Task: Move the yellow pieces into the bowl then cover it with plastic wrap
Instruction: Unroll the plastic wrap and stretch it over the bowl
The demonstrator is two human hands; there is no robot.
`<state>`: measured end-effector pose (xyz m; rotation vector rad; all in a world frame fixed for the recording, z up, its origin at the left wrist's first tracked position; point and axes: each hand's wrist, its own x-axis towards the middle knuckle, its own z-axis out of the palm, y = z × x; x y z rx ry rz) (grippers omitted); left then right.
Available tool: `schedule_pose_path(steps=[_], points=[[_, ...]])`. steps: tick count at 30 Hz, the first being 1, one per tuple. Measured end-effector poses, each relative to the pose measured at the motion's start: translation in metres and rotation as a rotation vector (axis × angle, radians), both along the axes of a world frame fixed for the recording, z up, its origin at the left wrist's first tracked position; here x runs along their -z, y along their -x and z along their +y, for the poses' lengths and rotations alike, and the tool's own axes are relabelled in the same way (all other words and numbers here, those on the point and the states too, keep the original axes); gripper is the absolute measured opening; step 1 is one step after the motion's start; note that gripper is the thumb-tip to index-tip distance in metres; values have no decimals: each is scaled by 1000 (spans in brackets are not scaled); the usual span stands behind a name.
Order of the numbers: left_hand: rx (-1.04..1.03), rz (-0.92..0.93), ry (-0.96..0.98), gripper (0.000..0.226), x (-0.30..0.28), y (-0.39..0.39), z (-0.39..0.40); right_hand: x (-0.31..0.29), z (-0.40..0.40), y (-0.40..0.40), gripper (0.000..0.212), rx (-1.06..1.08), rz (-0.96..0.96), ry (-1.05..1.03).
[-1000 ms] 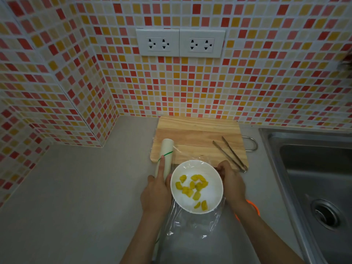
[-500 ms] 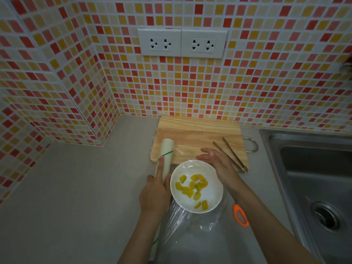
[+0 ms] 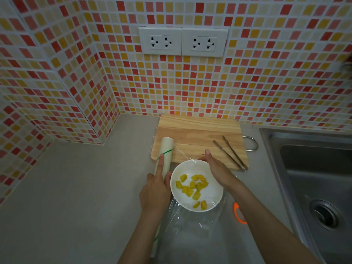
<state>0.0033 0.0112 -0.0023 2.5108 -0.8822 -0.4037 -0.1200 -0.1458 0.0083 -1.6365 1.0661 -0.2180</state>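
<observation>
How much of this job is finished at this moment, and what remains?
Done: the yellow pieces lie in the white bowl. In hand: the left hand holds the plastic wrap roll while the right hand presses film at the bowl's far rim. Left: separating the film from the roll and sealing it around the rim.

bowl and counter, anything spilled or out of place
Nothing spilled: all the yellow pieces sit inside the bowl. The plastic wrap lies crumpled in front of the bowl, and the tongs lie on the cutting board.
</observation>
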Motion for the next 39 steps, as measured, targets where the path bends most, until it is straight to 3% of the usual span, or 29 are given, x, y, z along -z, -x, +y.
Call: schedule_pose_path(steps=[9, 16, 20, 23, 26, 39], points=[[2, -12, 7, 56, -1, 2, 0, 16, 8, 12, 65, 332, -379, -351], [4, -39, 16, 56, 1, 3, 0, -19, 64, 41, 41, 970, -687, 57], [3, -45, 19, 56, 3, 3, 0, -18, 129, 30, 67, 959, -693, -43], [18, -43, 4, 56, 4, 4, 0, -11, 144, 13, 76, 877, -648, -37], [40, -66, -16, 55, 5, 4, -2, -2, 141, 3, 62, 864, -615, 14], [30, -72, -13, 52, 4, 6, -3, 10, 118, -4, 41, 942, -686, -58]])
